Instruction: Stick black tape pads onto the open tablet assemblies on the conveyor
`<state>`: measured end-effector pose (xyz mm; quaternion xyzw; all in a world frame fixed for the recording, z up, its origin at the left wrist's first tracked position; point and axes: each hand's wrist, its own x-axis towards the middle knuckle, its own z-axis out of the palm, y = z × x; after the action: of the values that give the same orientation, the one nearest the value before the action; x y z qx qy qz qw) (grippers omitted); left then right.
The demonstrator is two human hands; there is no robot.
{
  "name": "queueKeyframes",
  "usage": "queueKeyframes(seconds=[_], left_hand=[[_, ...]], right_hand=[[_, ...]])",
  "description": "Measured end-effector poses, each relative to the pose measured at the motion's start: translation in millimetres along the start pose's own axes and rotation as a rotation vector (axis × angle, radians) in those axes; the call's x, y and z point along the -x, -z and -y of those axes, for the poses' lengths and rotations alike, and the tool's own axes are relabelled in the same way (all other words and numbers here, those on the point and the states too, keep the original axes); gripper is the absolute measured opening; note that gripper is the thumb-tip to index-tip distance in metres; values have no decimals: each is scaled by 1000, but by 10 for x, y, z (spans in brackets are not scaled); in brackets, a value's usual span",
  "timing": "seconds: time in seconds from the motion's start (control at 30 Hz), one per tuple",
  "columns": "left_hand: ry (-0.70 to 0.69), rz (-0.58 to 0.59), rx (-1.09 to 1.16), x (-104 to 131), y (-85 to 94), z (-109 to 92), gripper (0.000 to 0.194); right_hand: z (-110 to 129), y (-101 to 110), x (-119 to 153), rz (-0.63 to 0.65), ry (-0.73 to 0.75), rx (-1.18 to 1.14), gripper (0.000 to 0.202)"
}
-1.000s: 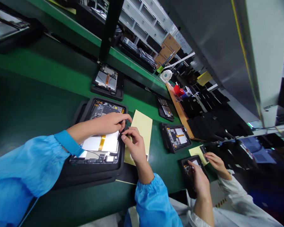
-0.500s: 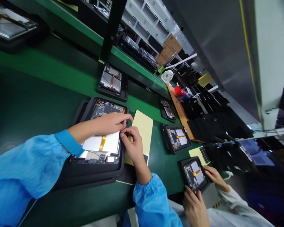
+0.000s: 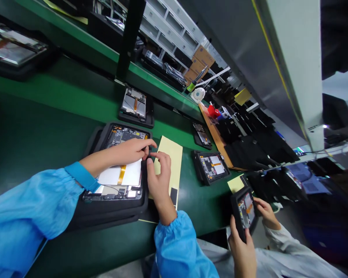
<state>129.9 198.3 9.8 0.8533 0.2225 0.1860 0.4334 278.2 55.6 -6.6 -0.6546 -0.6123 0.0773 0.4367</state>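
An opened tablet (image 3: 131, 172), its circuit board, silver-white battery and orange ribbon cable bare, lies in a black foam tray (image 3: 145, 193) on a stack of similar trays. My left hand (image 3: 133, 148) reaches across the tablet to its right edge. Its index finger points outward while the other fingertips curl together at the edge; what they hold, if anything, is hidden. Just beside that edge is my right hand (image 3: 160, 175), thumb and index finger apart, with nothing visible between them. Its fingertips are close to those of my left hand.
A yellow sheet (image 3: 174, 154) lies right of the trays. More opened tablets in trays stand behind (image 3: 134, 104), at far left (image 3: 11, 46) and at right (image 3: 213, 166). A co-worker's hands (image 3: 243, 247) hold another tablet (image 3: 246, 210). A shelf post (image 3: 127, 42) rises behind.
My right thumb and index finger have parted and drawn slightly away from my left fingertips. The co-worker's tablet has been lifted and tilted up. The whole view has shifted slightly.
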Motion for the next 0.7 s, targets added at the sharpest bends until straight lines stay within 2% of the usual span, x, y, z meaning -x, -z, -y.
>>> queueKeyframes(seconds=[0.1, 0.17, 0.2, 0.3, 0.4, 0.47, 0.53, 0.63, 0.7], left_hand=[[2, -22, 18, 4, -6, 34, 60], [3, -24, 43, 9, -16, 56, 61], [3, -24, 58, 10, -25, 65, 62], [6, -46, 107, -15, -57, 85, 63], [17, -114, 160, -68, -53, 78, 61], [39, -222, 188, -50, 4, 65, 56], [76, -418, 202, 86, 88, 68, 51], [170, -787, 233, 536, 136, 140, 55], [269, -934, 300, 892, 44, 222, 65]], right_hand=[[169, 176, 168, 234, 152, 155, 41], [272, 321, 286, 409, 171, 214, 53], [312, 381, 331, 458, 159, 217, 52], [369, 445, 375, 453, 83, 175, 39], [337, 359, 322, 426, -16, 145, 52], [282, 304, 305, 412, -86, 108, 56], [215, 291, 335, 331, -186, 42, 45], [131, 282, 426, 190, -340, -17, 43], [123, 229, 465, 162, -395, -25, 43]])
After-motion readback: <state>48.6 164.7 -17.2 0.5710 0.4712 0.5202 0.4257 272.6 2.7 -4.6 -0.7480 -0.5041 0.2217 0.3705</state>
